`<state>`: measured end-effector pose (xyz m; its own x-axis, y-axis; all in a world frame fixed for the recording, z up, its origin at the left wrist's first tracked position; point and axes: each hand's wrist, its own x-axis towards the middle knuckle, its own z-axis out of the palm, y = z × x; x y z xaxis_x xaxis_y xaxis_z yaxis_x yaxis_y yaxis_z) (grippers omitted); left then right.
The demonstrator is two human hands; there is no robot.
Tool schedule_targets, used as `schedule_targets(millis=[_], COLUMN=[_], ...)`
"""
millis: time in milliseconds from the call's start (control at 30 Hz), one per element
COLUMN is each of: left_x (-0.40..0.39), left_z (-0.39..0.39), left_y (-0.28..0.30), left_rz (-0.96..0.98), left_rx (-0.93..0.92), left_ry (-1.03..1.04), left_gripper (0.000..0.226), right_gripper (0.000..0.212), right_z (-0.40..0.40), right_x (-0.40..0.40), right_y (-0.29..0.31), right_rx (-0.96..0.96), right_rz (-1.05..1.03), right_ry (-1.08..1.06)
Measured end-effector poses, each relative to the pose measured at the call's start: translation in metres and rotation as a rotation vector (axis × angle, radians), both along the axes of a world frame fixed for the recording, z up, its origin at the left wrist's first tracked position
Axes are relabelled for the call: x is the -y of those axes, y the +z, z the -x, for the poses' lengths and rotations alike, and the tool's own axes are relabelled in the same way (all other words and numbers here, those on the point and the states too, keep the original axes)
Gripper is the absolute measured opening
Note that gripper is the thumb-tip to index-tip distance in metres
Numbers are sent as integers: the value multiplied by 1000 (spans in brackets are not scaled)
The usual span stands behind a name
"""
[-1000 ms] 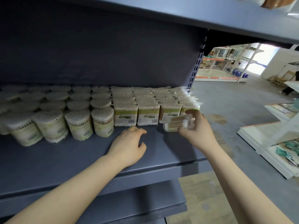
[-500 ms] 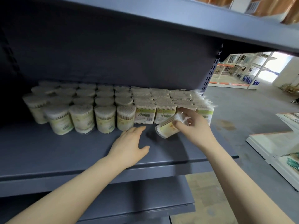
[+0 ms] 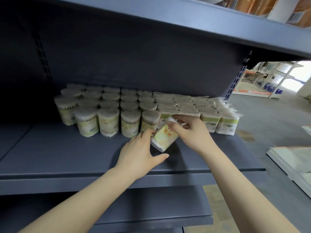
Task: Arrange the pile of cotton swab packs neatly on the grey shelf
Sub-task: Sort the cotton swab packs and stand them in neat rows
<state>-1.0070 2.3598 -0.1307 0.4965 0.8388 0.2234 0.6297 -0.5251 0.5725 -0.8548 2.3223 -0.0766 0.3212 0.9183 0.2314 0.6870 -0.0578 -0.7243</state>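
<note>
On the grey shelf [image 3: 67, 157] stand several round cotton swab packs [image 3: 107, 121] in rows at the back left, with flat square swab packs [image 3: 210, 120] lined up to their right. My right hand [image 3: 193, 133] pinches the top of one round swab pack [image 3: 164, 137], held tilted just above the shelf in front of the rows. My left hand [image 3: 139, 152] is at the pack's lower left side, fingertips touching it and thumb spread out beneath it.
A second grey shelf [image 3: 151, 204] sits below, and another shelf board [image 3: 202, 22] hangs overhead. The shelf upright [image 3: 235, 81] ends the unit on the right, with concrete floor [image 3: 269, 125] and white boards [image 3: 294, 162] beyond.
My right hand has carried the round pack leftward and tipped it more upright. My left hand has lifted off the shelf and come up against the pack. The view has panned left.
</note>
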Motion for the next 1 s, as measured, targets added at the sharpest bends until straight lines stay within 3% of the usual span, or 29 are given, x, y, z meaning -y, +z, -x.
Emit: schedule_targets(millis=[300, 433, 633, 867, 1000], left_x=[-7, -10, -13, -16, -15], left_z=[19, 27, 37, 47, 49], left_y=[5, 6, 8, 8, 5], left_rz=[43, 55, 77, 93, 116], left_rx=[60, 67, 123, 197, 234], left_ry=[67, 86, 104, 58, 47], left_gripper=[56, 54, 48, 34, 45], right_gripper=[24, 41, 11, 23, 26], right_z=[24, 29, 34, 33, 32], right_x=[-22, -30, -33, -34, -34], right_y=[3, 2, 6, 3, 2], right_rx=[-8, -15, -114, -233, -271], right_rz=[61, 73, 11, -69, -59], right_ry=[56, 51, 124, 153, 151])
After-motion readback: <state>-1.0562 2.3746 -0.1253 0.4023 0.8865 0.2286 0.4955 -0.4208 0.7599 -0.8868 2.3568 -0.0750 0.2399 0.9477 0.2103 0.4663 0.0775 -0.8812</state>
